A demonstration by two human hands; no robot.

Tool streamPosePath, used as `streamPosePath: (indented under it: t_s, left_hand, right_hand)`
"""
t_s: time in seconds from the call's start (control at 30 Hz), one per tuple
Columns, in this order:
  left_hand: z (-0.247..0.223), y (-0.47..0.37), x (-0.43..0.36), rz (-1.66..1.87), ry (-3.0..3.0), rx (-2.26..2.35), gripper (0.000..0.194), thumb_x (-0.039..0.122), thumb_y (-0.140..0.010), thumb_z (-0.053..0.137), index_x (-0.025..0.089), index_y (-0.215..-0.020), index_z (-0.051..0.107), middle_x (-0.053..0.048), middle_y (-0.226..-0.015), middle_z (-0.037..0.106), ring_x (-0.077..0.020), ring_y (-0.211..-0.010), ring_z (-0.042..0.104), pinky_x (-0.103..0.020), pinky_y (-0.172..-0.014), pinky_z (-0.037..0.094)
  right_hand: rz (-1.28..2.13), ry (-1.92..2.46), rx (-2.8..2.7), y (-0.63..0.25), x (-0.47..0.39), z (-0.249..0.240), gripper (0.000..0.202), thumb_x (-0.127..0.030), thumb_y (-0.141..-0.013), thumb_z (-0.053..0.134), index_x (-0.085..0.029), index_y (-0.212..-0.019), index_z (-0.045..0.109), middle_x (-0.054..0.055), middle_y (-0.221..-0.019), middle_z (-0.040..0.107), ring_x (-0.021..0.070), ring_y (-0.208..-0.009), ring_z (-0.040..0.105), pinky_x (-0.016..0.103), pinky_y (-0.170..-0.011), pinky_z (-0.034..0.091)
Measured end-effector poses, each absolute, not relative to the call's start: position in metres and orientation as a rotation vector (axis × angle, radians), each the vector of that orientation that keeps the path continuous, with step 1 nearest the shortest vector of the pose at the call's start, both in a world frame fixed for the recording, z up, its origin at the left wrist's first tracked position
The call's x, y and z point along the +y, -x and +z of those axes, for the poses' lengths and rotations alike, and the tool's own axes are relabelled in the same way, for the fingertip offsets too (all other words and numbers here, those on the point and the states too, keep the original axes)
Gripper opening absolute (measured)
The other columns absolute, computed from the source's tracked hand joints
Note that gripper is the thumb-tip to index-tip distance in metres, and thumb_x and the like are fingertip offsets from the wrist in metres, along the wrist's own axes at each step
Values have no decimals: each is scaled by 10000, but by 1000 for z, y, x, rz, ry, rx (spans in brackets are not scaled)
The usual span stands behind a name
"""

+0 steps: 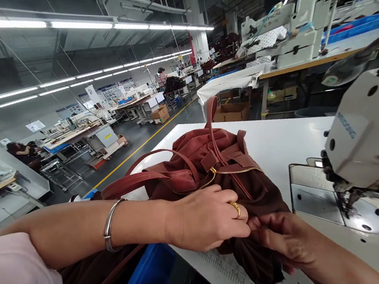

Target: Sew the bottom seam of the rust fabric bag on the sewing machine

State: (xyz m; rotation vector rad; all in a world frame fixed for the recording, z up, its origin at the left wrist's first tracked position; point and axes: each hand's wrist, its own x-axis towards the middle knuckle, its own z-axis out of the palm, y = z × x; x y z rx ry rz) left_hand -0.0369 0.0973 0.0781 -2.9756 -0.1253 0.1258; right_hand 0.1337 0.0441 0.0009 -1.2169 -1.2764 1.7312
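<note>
A dark red-brown fabric bag (218, 142) with straps and a gold-coloured zipper (236, 170) lies crumpled on the white table (280, 136). My left hand (209, 217), wearing a gold ring, reaches across from the left with its fingers closed on the bag's dark brown cloth. Meeting it at the fingertips, my right hand (283, 237) pinches the same cloth from the right. The fabric between the two hands is mostly hidden by the fingers. A loose fold of dark cloth (256, 264) hangs below them, over a printed ruler scale.
Close on the right stands a sewing machine (360, 132) with a metal plate. A blue bin (143, 280) and more brown cloth are at the lower left. Beyond the table are a cardboard box (232, 111), other workstations and two people.
</note>
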Motion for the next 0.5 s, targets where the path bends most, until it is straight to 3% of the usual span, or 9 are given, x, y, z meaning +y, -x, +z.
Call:
streamPosePath:
  t_s: [0.1,0.3,0.5]
  left_hand:
    - [63,42,97,-98,2899,-15,162,182,-797,430,157,-815,589,-2,-893,600,-158,-754,399,-312,-597,298]
    - [54,46,103,-283,2843,88,185,181,-812,415,161,-842,596,-3,-926,607,-142,-733,397,-297,-592,313]
    - [54,46,106,-344,2805,154,208,172,-846,389,149,-860,595,-12,-918,607,-125,-711,405,-271,-595,335]
  right_hand:
    - [1753,1182,-1303,-133,43,-1,262,-411,-658,585,-181,-637,463,-54,-563,308,82,-486,199,194,-398,214]
    - [1727,1266,-1439,-135,49,4,224,-366,-654,570,-176,-624,456,-52,-558,327,81,-493,229,202,-422,220]
    - [1317,1498,-1675,-124,57,13,119,-219,-597,494,-185,-515,414,-30,-531,391,99,-498,304,226,-438,250]
